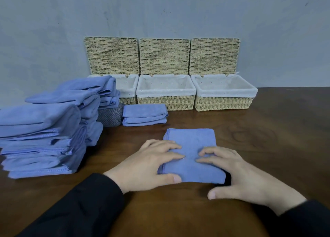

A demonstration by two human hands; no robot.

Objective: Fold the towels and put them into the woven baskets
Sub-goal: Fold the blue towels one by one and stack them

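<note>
A folded blue towel [192,144] lies flat on the brown table in front of me. My left hand [148,163] presses on its left side with fingers spread, the thumb along the near edge. My right hand [237,174] rests on its right side, fingertips bent onto the cloth, thumb on the table. A small stack of folded blue towels [144,114] sits just behind. Three woven baskets with white liners stand open along the wall: left [128,86], middle [166,101] and right [223,102].
A tall pile of blue towels [44,129] fills the left of the table and hides part of the left basket. A grey cloth [110,118] lies under the pile's back end. The basket lids [164,56] lean against the grey wall.
</note>
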